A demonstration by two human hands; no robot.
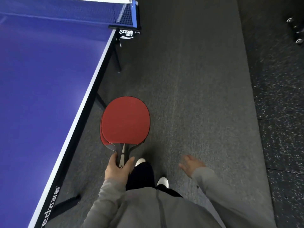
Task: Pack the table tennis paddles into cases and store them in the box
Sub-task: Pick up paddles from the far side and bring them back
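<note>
My left hand grips the handles of two stacked table tennis paddles. Their red rubber faces point up and away from me, one slightly offset under the other. They hang over the dark floor just right of the table's edge. My right hand is off to the right at waist height, fingers spread and holding nothing. No case and no box is in sight.
A blue table tennis table with a white edge line fills the left side, its net and black post clamp at the top. Grey carpet runs ahead beside it. A wheeled dark object sits at the far right.
</note>
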